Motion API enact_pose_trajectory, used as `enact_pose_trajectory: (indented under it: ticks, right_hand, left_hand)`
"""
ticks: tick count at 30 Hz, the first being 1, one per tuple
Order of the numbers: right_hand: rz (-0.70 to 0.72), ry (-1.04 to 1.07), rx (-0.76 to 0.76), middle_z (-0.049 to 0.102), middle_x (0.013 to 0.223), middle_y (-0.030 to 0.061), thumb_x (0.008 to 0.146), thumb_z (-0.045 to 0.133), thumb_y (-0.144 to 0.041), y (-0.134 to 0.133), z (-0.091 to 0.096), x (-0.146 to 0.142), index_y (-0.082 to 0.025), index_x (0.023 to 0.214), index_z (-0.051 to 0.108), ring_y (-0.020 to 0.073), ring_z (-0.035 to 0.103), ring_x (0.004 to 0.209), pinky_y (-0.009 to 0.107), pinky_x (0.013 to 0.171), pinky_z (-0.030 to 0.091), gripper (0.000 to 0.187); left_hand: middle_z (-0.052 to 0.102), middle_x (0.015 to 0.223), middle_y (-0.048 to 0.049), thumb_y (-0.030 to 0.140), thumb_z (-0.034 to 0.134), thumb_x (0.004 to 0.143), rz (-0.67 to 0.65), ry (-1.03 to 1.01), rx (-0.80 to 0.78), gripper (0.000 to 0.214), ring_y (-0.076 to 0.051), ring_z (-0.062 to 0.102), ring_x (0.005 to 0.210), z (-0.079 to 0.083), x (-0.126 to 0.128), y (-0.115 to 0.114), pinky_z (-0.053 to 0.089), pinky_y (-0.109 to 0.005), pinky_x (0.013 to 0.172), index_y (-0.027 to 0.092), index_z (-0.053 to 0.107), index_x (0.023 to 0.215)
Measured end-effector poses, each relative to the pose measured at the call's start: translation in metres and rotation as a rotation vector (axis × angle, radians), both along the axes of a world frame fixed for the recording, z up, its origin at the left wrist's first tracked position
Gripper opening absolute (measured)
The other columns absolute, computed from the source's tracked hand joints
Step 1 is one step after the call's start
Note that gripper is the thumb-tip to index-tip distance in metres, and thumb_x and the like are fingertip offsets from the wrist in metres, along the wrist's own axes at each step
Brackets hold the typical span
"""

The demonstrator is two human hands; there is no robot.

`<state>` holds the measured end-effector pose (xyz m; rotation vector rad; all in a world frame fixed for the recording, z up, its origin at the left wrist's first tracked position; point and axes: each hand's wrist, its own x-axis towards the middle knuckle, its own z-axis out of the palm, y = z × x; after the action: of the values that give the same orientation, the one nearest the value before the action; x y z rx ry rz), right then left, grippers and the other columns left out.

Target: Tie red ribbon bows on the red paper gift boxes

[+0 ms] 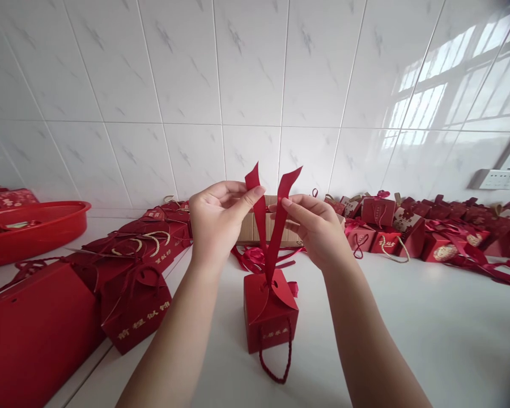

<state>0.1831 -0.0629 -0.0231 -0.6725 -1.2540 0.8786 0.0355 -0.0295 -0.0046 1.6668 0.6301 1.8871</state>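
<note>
Just below the two raised hands, a small red gift box (271, 317) stands upright on the white bench (429, 340), its cord handle (275, 362) drooping toward the viewer. A red ribbon (272, 226) rises from the hole in the box's top flap and splits into two tails. The left hand (219, 218) pinches one tail between thumb and forefinger, palm turned away, wrist bent back; the right hand (317, 226) pinches the other tail the same way, its remaining fingers curled underneath. Both forearms reach up from the lower edge, elbows out of view, the hands close together above the box and level with each other. Keeping both tails even in length and flat, not twisted, and the pull gentle enough that the box stays seated, would seem the way to make a tidy knot. Left of the left hand lie larger red boxes (136, 309) with gold lettering, and beyond them a red plastic basket (34, 226). Behind the hands sits a loose heap of ribbon (255, 258); to the right, rows of finished boxes (408, 226) line the tiled wall (195, 85).
</note>
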Motion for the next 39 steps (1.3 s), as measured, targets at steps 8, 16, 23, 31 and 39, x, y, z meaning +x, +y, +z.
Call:
enact_pose_trajectory:
  ticks: [8, 16, 23, 31, 39]
  right_hand:
    - [0.088, -0.083, 0.036, 0.066, 0.084, 0.0003, 0.077, 0.067, -0.038, -0.003, 0.001, -0.004, -0.021, 0.078, 0.066, 0.0138, 0.062, 0.082, 0.030, 0.081, 0.051, 0.017]
    - [-0.129, -0.132, 0.070, 0.071, 0.081, 0.0030, 0.074, 0.071, -0.038, -0.007, 0.002, -0.009, -0.021, 0.082, 0.073, 0.0191, 0.065, 0.084, 0.035, 0.077, 0.053, 0.019]
    - [-0.294, -0.160, 0.109, 0.072, 0.082, 0.0054, 0.072, 0.071, -0.035, -0.003, 0.002, -0.004, -0.018, 0.084, 0.073, 0.0204, 0.067, 0.079, 0.036, 0.073, 0.055, 0.021]
    - [-0.222, -0.153, 0.078, 0.071, 0.082, 0.0048, 0.072, 0.073, -0.036, -0.002, 0.001, 0.001, -0.016, 0.117, 0.060, 0.0192, 0.067, 0.081, 0.038, 0.082, 0.053, 0.051]
    - [-0.085, -0.147, 0.061, 0.063, 0.066, -0.0002, 0.079, 0.066, -0.037, -0.006, 0.002, 0.001, -0.018, 0.075, 0.067, 0.0117, 0.059, 0.062, 0.025, 0.057, 0.048, 0.020]
  left_hand:
    - [0.069, 0.069, -0.0018, 0.041, 0.078, 0.064, -0.028, 0.032, 0.023, 0.025, -0.014, 0.062, 0.063, -0.003, 0.004, 0.000, 0.050, -0.026, 0.061, 0.019, 0.072, 0.074]
    - [0.069, 0.087, -0.0049, 0.043, 0.072, 0.072, -0.190, 0.263, -0.036, 0.030, -0.016, 0.063, 0.077, 0.000, 0.003, -0.010, 0.050, -0.024, 0.064, 0.019, 0.067, 0.090]
    - [0.067, 0.078, -0.0031, 0.031, 0.075, 0.068, -0.195, 0.489, -0.134, 0.027, -0.016, 0.063, 0.070, -0.001, -0.004, -0.005, 0.051, -0.028, 0.063, 0.020, 0.062, 0.089]
    - [0.067, 0.082, -0.0047, 0.038, 0.069, 0.074, -0.214, 0.444, -0.185, 0.029, -0.016, 0.063, 0.069, -0.001, -0.002, -0.005, 0.050, -0.027, 0.058, 0.021, 0.061, 0.097]
    - [0.069, 0.084, -0.0034, 0.034, 0.069, 0.075, -0.305, 0.386, -0.207, 0.032, -0.016, 0.064, 0.071, 0.000, -0.005, -0.002, 0.052, -0.027, 0.061, 0.022, 0.063, 0.104]
